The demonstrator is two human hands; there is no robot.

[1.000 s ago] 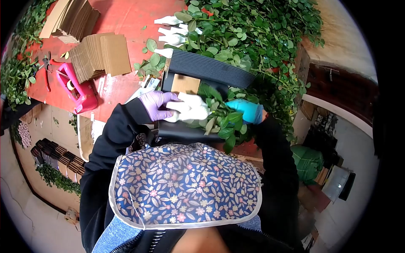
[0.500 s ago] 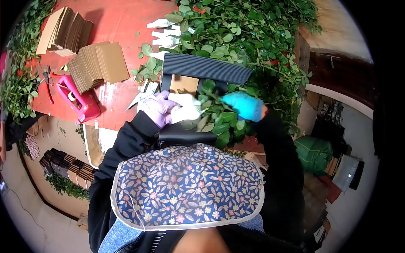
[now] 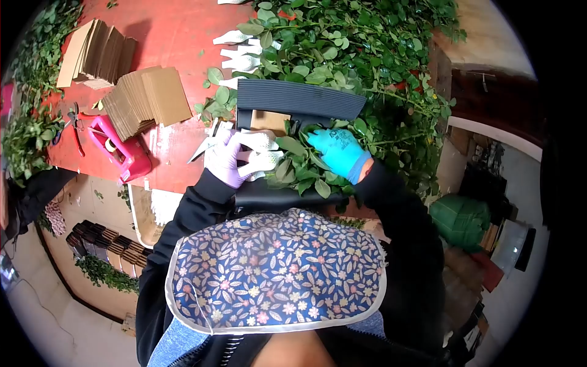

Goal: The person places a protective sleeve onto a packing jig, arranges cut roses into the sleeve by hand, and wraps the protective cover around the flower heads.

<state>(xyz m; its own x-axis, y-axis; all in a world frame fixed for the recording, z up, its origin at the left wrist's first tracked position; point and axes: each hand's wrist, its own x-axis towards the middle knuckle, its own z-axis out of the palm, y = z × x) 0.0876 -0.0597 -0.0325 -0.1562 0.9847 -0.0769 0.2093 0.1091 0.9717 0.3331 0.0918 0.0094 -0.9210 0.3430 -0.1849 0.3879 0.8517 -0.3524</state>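
Note:
My left hand point(image 3: 226, 160), in a lilac glove, has its fingers around several white net-sleeved flower heads point(image 3: 264, 160) that lie side by side. Leafy rose stems point(image 3: 296, 160) run right from these sleeves. My right hand point(image 3: 338, 151), in a blue glove, is closed over the stems and leaves, its fingertips partly hidden. Beneath both hands is a black stand point(image 3: 275, 196) with a ribbed back strip point(image 3: 299, 98). A piece of brown cardboard point(image 3: 270, 121) lies on it, just beyond the sleeves. Scissors point(image 3: 205, 145) lie beside my left hand.
A large heap of leafy stems point(image 3: 348, 49) covers the right of the red table point(image 3: 177, 37). More white-sleeved heads point(image 3: 240, 61) stick out from it. Cardboard stacks point(image 3: 147, 98), a pink tape dispenser point(image 3: 122, 150) and red-handled pruners point(image 3: 77, 131) are at left.
My left hand has shifted slightly left and opened its hold, showing several sleeves between the fingers. My right hand has moved left over the stems. The view has shifted slightly.

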